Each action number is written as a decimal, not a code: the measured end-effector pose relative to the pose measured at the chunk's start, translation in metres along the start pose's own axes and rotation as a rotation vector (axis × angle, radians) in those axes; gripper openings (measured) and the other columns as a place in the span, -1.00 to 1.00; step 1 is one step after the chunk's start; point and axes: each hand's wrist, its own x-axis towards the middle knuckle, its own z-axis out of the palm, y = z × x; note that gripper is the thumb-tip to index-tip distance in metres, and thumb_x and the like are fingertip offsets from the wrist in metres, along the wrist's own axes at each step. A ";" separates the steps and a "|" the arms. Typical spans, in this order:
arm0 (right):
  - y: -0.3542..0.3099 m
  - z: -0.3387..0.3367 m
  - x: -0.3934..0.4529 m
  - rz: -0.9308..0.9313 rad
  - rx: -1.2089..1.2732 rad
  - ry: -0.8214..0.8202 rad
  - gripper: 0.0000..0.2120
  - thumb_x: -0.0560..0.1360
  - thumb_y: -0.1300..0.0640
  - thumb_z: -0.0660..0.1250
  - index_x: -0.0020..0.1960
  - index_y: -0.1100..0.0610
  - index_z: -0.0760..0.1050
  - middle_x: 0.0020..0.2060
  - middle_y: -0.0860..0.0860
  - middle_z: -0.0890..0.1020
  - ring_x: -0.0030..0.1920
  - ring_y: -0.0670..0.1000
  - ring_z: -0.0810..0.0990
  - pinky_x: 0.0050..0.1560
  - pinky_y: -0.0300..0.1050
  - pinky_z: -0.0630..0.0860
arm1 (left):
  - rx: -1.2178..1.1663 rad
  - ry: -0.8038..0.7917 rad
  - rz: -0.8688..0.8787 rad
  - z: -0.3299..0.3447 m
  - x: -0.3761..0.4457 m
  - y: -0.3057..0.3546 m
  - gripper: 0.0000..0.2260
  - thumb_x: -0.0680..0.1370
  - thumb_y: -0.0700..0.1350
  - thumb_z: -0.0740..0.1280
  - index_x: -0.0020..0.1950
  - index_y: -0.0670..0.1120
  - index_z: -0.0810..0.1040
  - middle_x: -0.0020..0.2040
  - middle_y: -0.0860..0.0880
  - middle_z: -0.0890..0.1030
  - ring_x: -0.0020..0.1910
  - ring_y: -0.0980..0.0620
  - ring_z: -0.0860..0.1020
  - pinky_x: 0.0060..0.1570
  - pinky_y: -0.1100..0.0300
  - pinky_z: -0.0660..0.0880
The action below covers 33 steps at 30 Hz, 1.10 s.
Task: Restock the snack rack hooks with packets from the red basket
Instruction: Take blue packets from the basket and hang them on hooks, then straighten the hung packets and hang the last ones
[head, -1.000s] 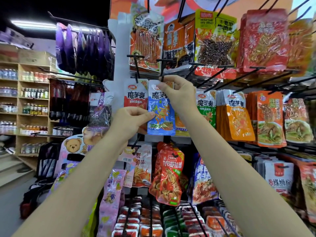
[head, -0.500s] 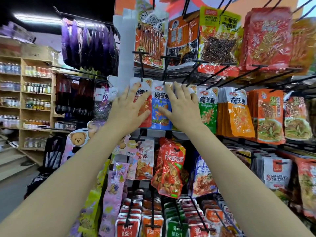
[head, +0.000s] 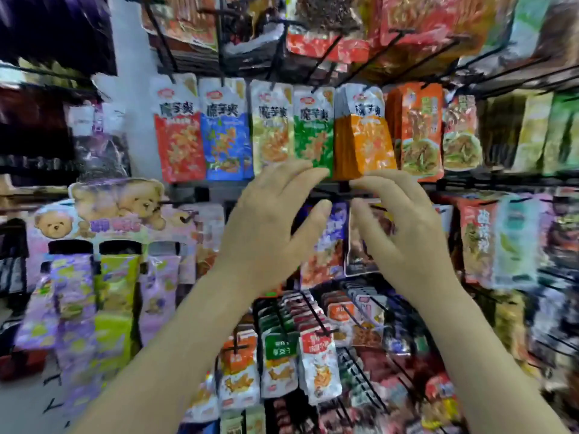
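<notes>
Between packets: the left hand and right hand, both loosely spread and holding nothing, hover just below the row of hung packets on the rack hooks; the red basket is out of view, so fetching another packet likely follows.

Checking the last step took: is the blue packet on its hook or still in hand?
On its hook. The blue packet hangs in the row between red and yellowish ones; both hands are below it, holding nothing.
</notes>
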 end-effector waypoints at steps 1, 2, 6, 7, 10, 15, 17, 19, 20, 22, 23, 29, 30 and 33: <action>0.012 -0.018 -0.027 0.044 -0.031 -0.010 -0.74 0.64 0.09 0.24 0.21 0.21 0.57 0.11 0.07 0.58 0.14 0.01 0.52 0.18 -0.15 0.42 | -0.083 -0.028 0.027 0.023 -0.009 0.022 -0.63 0.65 0.00 0.21 0.35 -0.18 0.56 0.29 -0.14 0.58 0.30 -0.12 0.49 0.37 0.10 0.32; 0.026 -0.034 -0.054 0.104 -0.068 -0.030 -0.75 0.65 0.09 0.23 0.19 0.21 0.58 0.08 0.05 0.59 0.11 0.01 0.53 0.15 -0.15 0.42 | -0.165 -0.076 0.037 0.049 -0.019 0.041 -0.63 0.66 0.00 0.20 0.34 -0.18 0.56 0.27 -0.13 0.59 0.29 -0.09 0.49 0.36 0.14 0.33; 0.093 -0.087 -0.166 0.387 -0.219 -0.119 -0.75 0.63 0.07 0.23 0.11 0.20 0.59 -0.01 0.05 0.60 0.03 0.01 0.53 0.07 -0.18 0.39 | -0.386 -0.448 -0.078 0.159 -0.069 0.108 -0.59 0.67 0.08 0.16 0.44 -0.08 0.49 0.38 -0.04 0.54 0.39 -0.01 0.43 0.37 0.15 0.35; 0.111 -0.105 -0.202 0.483 -0.259 -0.165 -0.74 0.62 0.05 0.23 0.10 0.20 0.60 -0.03 0.03 0.60 0.02 0.02 0.53 0.04 -0.18 0.38 | -0.416 -0.550 -0.096 0.192 -0.086 0.128 -0.59 0.68 0.08 0.16 0.48 -0.05 0.45 0.42 -0.03 0.50 0.42 -0.01 0.40 0.38 0.08 0.38; 0.158 -0.161 -0.318 0.810 -0.352 -0.311 -0.73 0.56 0.01 0.28 0.11 0.18 0.60 -0.08 -0.01 0.55 -0.01 0.10 0.54 -0.03 -0.18 0.33 | -0.495 -0.887 -0.108 0.283 -0.139 0.192 -0.56 0.70 0.07 0.16 0.57 -0.01 0.31 0.55 -0.01 0.35 0.52 0.00 0.28 0.45 0.10 0.26; 0.190 -0.246 -0.488 1.372 -0.404 -0.430 -0.68 0.47 0.02 0.37 0.08 0.24 0.60 -0.06 0.20 0.66 -0.01 0.21 0.62 -0.01 -0.09 0.39 | -0.611 -1.234 -0.085 0.383 -0.229 0.294 -0.45 0.64 0.16 0.13 0.56 -0.11 0.35 0.55 -0.11 0.37 0.53 -0.10 0.32 0.49 0.00 0.27; 0.197 -0.269 -0.533 1.518 -0.390 -0.444 -0.67 0.49 0.02 0.38 0.11 0.25 0.58 -0.03 0.19 0.66 0.02 0.20 0.62 -0.01 -0.07 0.38 | -0.634 -1.302 -0.051 0.406 -0.258 0.325 -0.36 0.58 0.21 0.08 0.55 -0.14 0.36 0.55 -0.17 0.36 0.53 -0.14 0.32 0.47 -0.09 0.31; 0.206 -0.283 -0.564 1.642 -0.368 -0.428 -0.67 0.53 0.08 0.44 0.19 0.27 0.54 -0.01 0.13 0.65 -0.02 0.10 0.60 -0.06 -0.14 0.35 | -0.592 -1.369 -0.032 0.423 -0.281 0.345 -0.38 0.60 0.15 0.20 0.60 -0.13 0.28 0.61 -0.18 0.23 0.58 -0.16 0.23 0.52 -0.07 0.25; 0.211 -0.285 -0.576 1.709 -0.358 -0.432 -0.66 0.53 0.13 0.45 0.22 0.29 0.52 -0.01 0.13 0.63 -0.03 0.06 0.58 -0.08 -0.17 0.32 | -0.570 -1.368 -0.020 0.430 -0.291 0.351 -0.37 0.60 0.13 0.23 0.61 -0.13 0.25 0.63 -0.19 0.17 0.59 -0.18 0.18 0.53 -0.06 0.22; 0.226 -0.284 -0.600 1.835 -0.357 -0.473 -0.59 0.53 0.14 0.44 0.31 0.28 0.47 0.08 0.22 0.63 0.06 0.13 0.59 -0.03 -0.10 0.36 | -0.507 -1.345 0.009 0.440 -0.306 0.356 -0.31 0.56 0.18 0.14 0.61 -0.15 0.25 0.63 -0.20 0.16 0.61 -0.19 0.14 0.53 -0.08 0.22; 0.235 -0.281 -0.611 1.893 -0.353 -0.494 -0.54 0.53 0.14 0.44 0.36 0.27 0.44 0.14 0.26 0.62 0.13 0.20 0.59 0.03 -0.06 0.40 | -0.481 -1.341 0.016 0.443 -0.311 0.357 -0.29 0.53 0.20 0.11 0.60 -0.15 0.25 0.63 -0.19 0.17 0.60 -0.19 0.15 0.51 -0.08 0.25; 0.264 -0.256 -0.649 2.279 -0.575 -0.454 -0.17 0.50 -0.07 0.46 0.55 0.29 0.13 0.49 0.28 0.26 0.46 0.28 0.31 0.36 0.10 0.38 | -0.496 -1.327 -0.037 0.456 -0.314 0.355 -0.36 0.54 0.07 0.31 0.59 -0.08 0.27 0.57 -0.11 0.28 0.47 -0.18 0.29 0.23 -0.16 0.54; 0.264 -0.254 -0.655 2.327 -0.604 -0.426 -0.15 0.50 -0.08 0.46 0.56 0.27 0.11 0.53 0.25 0.20 0.50 0.26 0.26 0.39 0.11 0.35 | -0.522 -1.321 -0.048 0.459 -0.313 0.353 -0.36 0.54 0.02 0.37 0.59 -0.06 0.27 0.56 -0.08 0.27 0.46 -0.18 0.32 0.22 -0.17 0.55; 0.268 -0.249 -0.676 2.297 -0.644 -0.428 -0.06 0.48 -0.05 0.49 0.58 0.32 0.03 0.58 0.27 0.08 0.56 0.25 0.10 0.51 0.11 0.16 | -0.565 -1.327 -0.062 0.463 -0.313 0.347 -0.35 0.55 -0.01 0.39 0.61 0.02 0.25 0.58 -0.03 0.22 0.48 -0.15 0.33 0.26 -0.12 0.51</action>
